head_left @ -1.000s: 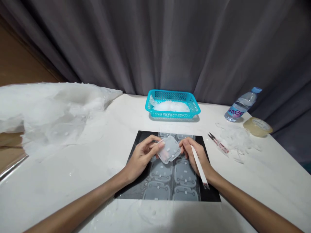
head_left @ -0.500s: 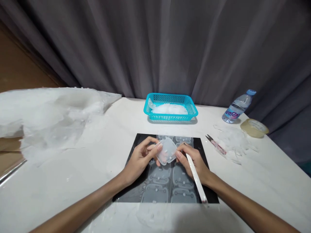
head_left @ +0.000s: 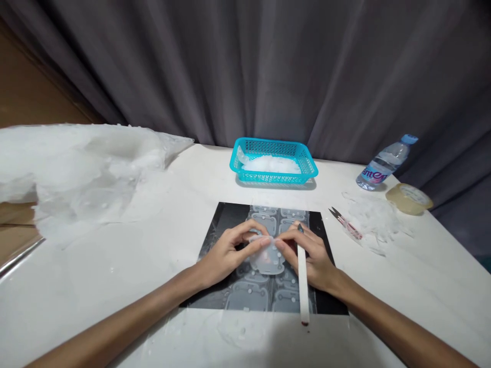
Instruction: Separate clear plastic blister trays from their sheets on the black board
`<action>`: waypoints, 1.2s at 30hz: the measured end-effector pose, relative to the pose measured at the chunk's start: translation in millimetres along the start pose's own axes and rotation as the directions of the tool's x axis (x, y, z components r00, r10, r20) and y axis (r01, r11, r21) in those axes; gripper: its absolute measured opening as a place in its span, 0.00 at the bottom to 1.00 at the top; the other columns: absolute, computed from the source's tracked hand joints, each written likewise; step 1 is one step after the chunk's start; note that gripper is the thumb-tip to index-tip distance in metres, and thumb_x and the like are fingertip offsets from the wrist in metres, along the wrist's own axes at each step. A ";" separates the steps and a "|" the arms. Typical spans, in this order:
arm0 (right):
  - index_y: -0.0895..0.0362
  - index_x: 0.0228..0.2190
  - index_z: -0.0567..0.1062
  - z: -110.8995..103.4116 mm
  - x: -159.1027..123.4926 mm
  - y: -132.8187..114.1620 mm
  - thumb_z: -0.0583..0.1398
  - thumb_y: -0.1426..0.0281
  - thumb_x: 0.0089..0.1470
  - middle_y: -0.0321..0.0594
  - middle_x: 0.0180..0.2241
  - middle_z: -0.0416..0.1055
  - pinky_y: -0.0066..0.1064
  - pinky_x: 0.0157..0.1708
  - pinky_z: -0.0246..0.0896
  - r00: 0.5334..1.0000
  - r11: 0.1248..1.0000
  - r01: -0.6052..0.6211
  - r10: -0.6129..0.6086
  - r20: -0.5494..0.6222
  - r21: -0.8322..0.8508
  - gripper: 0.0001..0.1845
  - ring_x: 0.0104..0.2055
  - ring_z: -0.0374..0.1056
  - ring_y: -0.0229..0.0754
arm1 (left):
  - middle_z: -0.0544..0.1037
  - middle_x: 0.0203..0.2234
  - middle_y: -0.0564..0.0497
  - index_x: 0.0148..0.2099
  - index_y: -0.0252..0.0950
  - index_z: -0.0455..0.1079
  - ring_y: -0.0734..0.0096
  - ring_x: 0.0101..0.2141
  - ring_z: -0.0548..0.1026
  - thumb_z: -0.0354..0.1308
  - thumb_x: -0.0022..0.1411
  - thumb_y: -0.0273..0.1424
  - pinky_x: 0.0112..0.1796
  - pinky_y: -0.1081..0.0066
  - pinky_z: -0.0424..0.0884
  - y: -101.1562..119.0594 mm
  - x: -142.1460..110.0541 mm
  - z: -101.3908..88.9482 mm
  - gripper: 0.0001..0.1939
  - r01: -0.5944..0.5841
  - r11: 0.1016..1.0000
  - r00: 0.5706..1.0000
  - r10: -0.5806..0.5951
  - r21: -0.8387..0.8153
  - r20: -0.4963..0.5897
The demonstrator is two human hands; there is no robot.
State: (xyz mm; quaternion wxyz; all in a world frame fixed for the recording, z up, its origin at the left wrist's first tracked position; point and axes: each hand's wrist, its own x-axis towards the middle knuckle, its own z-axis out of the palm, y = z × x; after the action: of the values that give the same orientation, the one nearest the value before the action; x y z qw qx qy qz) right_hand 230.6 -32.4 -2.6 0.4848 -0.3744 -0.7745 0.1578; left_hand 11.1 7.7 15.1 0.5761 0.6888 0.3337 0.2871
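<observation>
Above a black mat (head_left: 218,230), my left hand (head_left: 233,250) and my right hand (head_left: 312,250) pinch the upper edge of a small translucent plastic piece (head_left: 267,263), their fingertips almost meeting. The piece hangs tilted below the fingers. A white-handled tool (head_left: 303,286) with a short dark tip rests in my right hand, its handle pointing toward me. Beneath the hands, translucent molded pieces (head_left: 249,296) lie in two columns on the mat, partly hidden by my fingers.
A turquoise basket (head_left: 274,178) holding white pieces stands at the back. Right lie thread snips (head_left: 347,225), clear scraps (head_left: 374,217), a tape roll (head_left: 408,198) and a water bottle (head_left: 385,163). A large bag of white material (head_left: 84,174) covers the left side.
The plastic piece has turned from facing up to hanging below my fingertips. Both hands have come closer together at its upper edge, and the tool's handle has swung more upright in view.
</observation>
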 end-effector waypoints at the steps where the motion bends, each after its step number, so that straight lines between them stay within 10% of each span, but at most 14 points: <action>1: 0.53 0.40 0.76 0.1 -0.5 0.1 0.60 0.73 0.68 0.37 0.29 0.73 0.37 0.36 0.64 1.000 1.000 0.009 -0.009 -0.010 -0.003 0.04 0.31 0.66 0.42 | 0.75 0.33 0.54 0.45 0.38 0.73 0.74 0.31 0.71 0.60 0.72 0.41 0.32 0.74 0.65 0.2 -0.3 -0.1 0.11 -0.016 0.999 1.000 0.016 0.036 -0.008; 12: 0.55 0.45 0.76 -1.3 -4.1 -2.0 0.60 0.79 0.65 0.39 0.31 0.75 0.35 0.33 0.64 0.991 0.991 0.114 -0.119 -0.059 -0.073 0.10 0.32 0.65 0.42 | 0.79 0.39 0.53 0.45 0.39 0.75 0.69 0.41 0.76 0.57 0.74 0.38 0.43 0.71 0.69 2.0 -0.1 -1.0 0.10 -0.103 0.983 0.995 0.104 0.151 0.002; 19: 0.54 0.40 0.78 3.0 1.6 7.2 0.56 0.71 0.71 0.36 0.30 0.74 0.34 0.35 0.64 0.956 0.974 -0.225 0.216 -0.199 -0.024 0.10 0.32 0.69 0.41 | 0.72 0.32 0.55 0.42 0.38 0.70 0.72 0.32 0.70 0.54 0.74 0.43 0.34 0.72 0.67 0.6 9.3 -12.6 0.14 -0.020 0.975 0.974 0.068 0.219 -0.215; 30: 0.54 0.42 0.77 8.5 2.0 9.3 0.53 0.66 0.73 0.37 0.31 0.74 0.37 0.43 0.63 0.971 0.974 -0.224 0.222 -0.091 -0.018 0.14 0.36 0.70 0.43 | 0.74 0.40 0.46 0.42 0.37 0.66 0.59 0.42 0.75 0.59 0.64 0.38 0.49 0.54 0.73 24.0 142.5 -83.7 0.10 -0.115 0.878 0.784 0.368 0.465 -0.500; 33: 0.54 0.41 0.78 9.3 1.6 11.9 0.52 0.63 0.73 0.37 0.30 0.72 0.35 0.41 0.63 0.955 0.959 -0.282 0.283 -0.087 0.028 0.17 0.35 0.69 0.43 | 0.72 0.45 0.43 0.45 0.36 0.68 0.56 0.47 0.72 0.57 0.66 0.34 0.56 0.49 0.67 24.4 132.2 -78.4 0.08 -0.109 0.817 0.757 0.437 0.566 -0.486; 36: 0.54 0.47 0.79 10.5 -0.1 16.3 0.49 0.58 0.74 0.36 0.28 0.71 0.34 0.37 0.63 0.922 0.919 -0.370 0.381 -0.071 0.133 0.22 0.31 0.67 0.41 | 0.75 0.42 0.47 0.45 0.38 0.70 0.60 0.45 0.74 0.53 0.72 0.35 0.54 0.56 0.70 17.0 91.9 -50.6 0.08 -0.199 0.745 0.837 0.467 0.637 -0.285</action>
State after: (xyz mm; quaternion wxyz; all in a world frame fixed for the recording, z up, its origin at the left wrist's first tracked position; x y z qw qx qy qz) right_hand 228.4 -20.3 -17.7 0.5032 -0.4940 -0.6535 0.2751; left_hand 30.1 108.9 41.5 0.1866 0.8005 0.3908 0.4144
